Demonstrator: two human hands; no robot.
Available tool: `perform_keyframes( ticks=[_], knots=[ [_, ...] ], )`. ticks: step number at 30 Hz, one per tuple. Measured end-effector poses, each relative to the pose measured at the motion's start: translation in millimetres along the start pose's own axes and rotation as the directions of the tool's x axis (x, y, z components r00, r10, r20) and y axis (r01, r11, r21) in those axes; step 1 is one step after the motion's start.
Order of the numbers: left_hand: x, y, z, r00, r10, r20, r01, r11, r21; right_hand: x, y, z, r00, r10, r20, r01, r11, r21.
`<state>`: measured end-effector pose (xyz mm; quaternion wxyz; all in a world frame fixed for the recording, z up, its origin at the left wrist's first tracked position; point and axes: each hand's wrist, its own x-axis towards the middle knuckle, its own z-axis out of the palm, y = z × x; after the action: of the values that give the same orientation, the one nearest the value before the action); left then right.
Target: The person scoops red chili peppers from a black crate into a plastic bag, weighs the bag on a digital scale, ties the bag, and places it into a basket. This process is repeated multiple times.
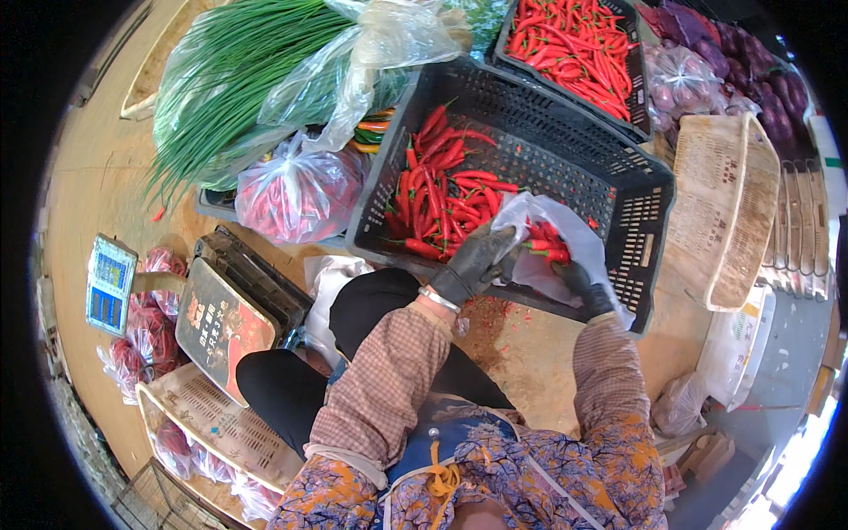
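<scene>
Red chili peppers (437, 192) fill the left part of a black perforated plastic crate (550, 132). Over the crate's near side a whitish plastic bag (563, 225) hangs open, with several red peppers in its mouth. My left hand (474, 262), in a dark glove with a bracelet at the wrist, grips the bag's left edge. My right hand (583, 285), also gloved, is partly inside the bag at its right side, close to the peppers; its fingertips are partly hidden, so whether it grips anything is unclear.
Behind stands another crate of red peppers (576, 46). Green scallion-like stalks (265, 73) and a tied bag of red produce (301, 192) lie left. A scale (225, 318) with a display (111, 285) stands near my knee. A beige crate (722, 205) is at right.
</scene>
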<state>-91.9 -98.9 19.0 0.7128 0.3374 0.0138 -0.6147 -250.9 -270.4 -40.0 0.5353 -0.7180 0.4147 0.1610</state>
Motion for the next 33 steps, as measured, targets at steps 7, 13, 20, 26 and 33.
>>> perform_keyframes(
  ticks=[7,13,20,26,33],
  knots=[
    [-6.6,-14.7,2.5,0.997,-0.077,0.012,0.061,0.867,0.494,-65.8,-121.5,-27.2,0.910,-0.404,0.094,0.392,0.911,0.126],
    [3.1,-63.9,0.8,0.936,-0.280,0.214,-0.039,0.521,0.853,95.7,-149.6,55.6,0.724,-0.680,0.114,0.685,0.690,-0.233],
    [7.4,-83.6,-31.4,0.912,-0.379,0.154,0.315,0.891,0.326,191.4,-122.1,130.1,0.875,-0.479,0.063,0.386,0.614,-0.688],
    [7.8,-86.6,-32.6,0.896,-0.414,0.161,0.342,0.875,0.343,200.3,-121.2,131.8,0.862,-0.499,0.088,0.433,0.636,-0.639],
    [10.5,-68.8,-10.9,0.865,-0.477,0.160,0.202,0.621,0.758,189.7,-97.4,75.7,0.952,-0.290,0.094,0.245,0.912,0.330]
  ],
)
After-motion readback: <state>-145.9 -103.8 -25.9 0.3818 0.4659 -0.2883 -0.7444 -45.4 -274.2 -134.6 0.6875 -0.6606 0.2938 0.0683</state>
